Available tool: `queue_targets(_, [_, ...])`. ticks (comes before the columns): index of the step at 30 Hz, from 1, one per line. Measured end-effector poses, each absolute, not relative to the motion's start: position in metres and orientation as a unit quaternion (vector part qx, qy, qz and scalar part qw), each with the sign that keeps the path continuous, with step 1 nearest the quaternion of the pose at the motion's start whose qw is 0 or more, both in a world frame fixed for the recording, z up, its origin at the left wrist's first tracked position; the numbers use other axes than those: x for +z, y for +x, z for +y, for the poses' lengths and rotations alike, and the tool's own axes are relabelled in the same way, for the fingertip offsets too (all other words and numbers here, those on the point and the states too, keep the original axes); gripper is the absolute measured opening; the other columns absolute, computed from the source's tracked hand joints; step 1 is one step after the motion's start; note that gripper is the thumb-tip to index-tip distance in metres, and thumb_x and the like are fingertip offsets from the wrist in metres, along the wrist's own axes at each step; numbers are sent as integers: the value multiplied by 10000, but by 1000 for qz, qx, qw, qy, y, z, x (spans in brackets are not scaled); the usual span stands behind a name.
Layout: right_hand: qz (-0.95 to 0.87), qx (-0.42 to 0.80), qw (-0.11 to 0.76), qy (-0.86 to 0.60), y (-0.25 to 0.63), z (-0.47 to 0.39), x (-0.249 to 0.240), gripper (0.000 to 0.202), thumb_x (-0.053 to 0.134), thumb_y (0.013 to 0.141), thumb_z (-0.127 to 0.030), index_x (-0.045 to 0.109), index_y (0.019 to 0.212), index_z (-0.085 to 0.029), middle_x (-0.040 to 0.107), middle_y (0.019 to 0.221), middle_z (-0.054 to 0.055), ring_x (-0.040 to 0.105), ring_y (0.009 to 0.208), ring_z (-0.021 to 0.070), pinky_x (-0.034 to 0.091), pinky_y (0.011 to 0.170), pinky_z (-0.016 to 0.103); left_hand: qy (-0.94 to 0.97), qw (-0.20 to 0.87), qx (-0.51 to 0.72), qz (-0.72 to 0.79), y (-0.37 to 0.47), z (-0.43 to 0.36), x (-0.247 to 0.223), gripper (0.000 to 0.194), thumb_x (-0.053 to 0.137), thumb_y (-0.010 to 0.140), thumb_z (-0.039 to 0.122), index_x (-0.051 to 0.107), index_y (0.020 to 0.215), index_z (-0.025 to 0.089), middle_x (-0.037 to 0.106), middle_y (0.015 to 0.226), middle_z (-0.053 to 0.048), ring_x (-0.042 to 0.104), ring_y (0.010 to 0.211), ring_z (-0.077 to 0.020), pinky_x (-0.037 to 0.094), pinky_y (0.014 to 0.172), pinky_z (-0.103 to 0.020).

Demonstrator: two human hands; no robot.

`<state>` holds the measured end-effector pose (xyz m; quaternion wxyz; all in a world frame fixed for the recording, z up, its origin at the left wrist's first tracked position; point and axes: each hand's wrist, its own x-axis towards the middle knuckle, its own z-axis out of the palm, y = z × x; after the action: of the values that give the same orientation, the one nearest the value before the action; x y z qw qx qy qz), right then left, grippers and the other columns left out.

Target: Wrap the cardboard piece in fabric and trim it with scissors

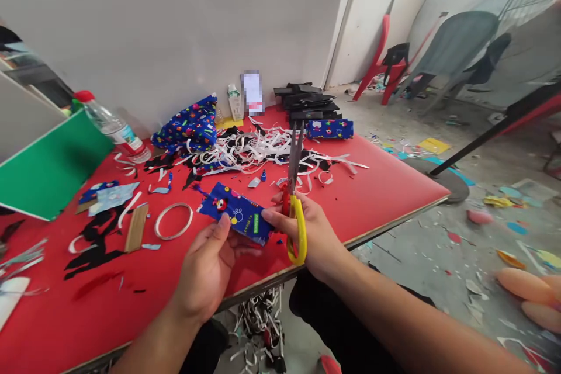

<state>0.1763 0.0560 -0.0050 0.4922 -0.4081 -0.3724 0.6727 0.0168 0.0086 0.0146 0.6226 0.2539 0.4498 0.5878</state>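
A blue printed fabric piece (239,210) is held above the front part of the red bench (377,187), pinched between the thumb and fingers of the left hand (204,263). Scissors (302,236) with yellow and red handles are gripped in the right hand (318,234), their 2 blades pointed away from the body and parted slightly; the fabric piece's right end is touched by that hand's fingertips.

Behind the hands, a tangle of white strips (263,146) is spread across the bench. It is flanked by a crumpled blue printed cloth (188,123) on the left and, on the right, by a folded blue printed piece (331,129) laid before a stack of black pieces (307,102). Farther left, a red-capped plastic bottle (118,128) is seen tilted beside a green board (52,166).
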Motion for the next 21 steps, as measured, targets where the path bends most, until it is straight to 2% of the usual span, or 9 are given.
queue_targets(3, [-403,657,482,-417,178,53,-3,468,965,612,-394,632,896,-225,667,712,-42,630,645,132,533,647,298,257,613,601,443,17,8,15,327,936,734,446,803,854,172,806,802,-73,792,852,-280,669,742,-367])
queue_targets(8, [-431,630,482,-429,178,48,1,440,932,639,-348,609,914,-230,664,688,-47,613,594,122,517,592,285,305,624,585,420,15,5,13,344,867,815,461,813,975,162,825,915,-94,788,873,-264,660,746,-350])
queue_targets(12, [-448,634,456,-435,177,47,2,423,910,661,-401,601,897,-236,641,688,-51,624,600,132,530,593,298,333,597,568,458,15,6,11,261,889,819,327,803,1002,162,835,978,-89,787,857,-225,653,767,-320])
queue_targets(16, [-452,661,437,-409,174,48,1,431,919,651,-407,623,912,-233,663,760,-32,644,673,142,531,647,308,279,584,623,438,15,9,12,208,911,775,257,789,925,180,828,915,-45,775,772,-179,642,697,-266])
queue_targets(18, [-462,654,438,-408,173,47,0,422,906,668,-422,623,915,-228,657,781,-24,613,685,137,504,643,303,237,580,654,425,14,11,13,190,915,750,221,780,879,186,820,871,-23,765,742,-157,636,675,-242])
queue_targets(21, [-482,637,416,-434,172,41,-1,460,909,672,-460,577,894,-231,547,716,-61,479,628,114,407,570,283,180,554,698,416,9,13,17,164,900,733,172,773,836,184,817,838,-10,771,745,-157,658,727,-269])
